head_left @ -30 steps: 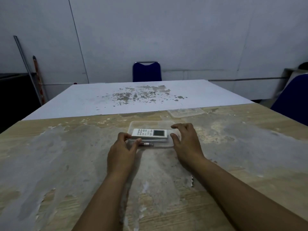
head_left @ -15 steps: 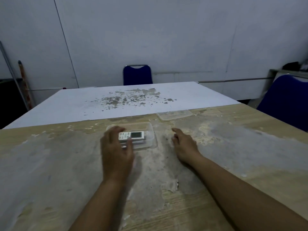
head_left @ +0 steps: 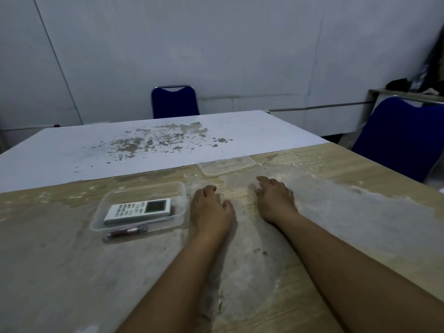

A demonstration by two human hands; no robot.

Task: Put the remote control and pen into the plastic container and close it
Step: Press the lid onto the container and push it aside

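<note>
A clear plastic container (head_left: 144, 189) sits open on the worn table, left of my hands. Inside it lies a white remote control (head_left: 138, 211) with a dark screen, resting across the container. A dark red pen (head_left: 126, 231) lies along the container's near side, seen through the clear wall. The clear lid (head_left: 227, 166) rests flat on the table farther back, apart from the container. My left hand (head_left: 209, 210) lies on the table just right of the container, holding nothing. My right hand (head_left: 275, 198) rests flat beside it, below the lid, also holding nothing.
A white sheet (head_left: 149, 143) with flaked patches covers the far half of the table. A blue chair (head_left: 175, 101) stands at the far end, another blue chair (head_left: 403, 140) at the right edge. Grey wall behind.
Both hands have left the container and moved right onto the bare table. The view has swung right, so the container now appears at left.
</note>
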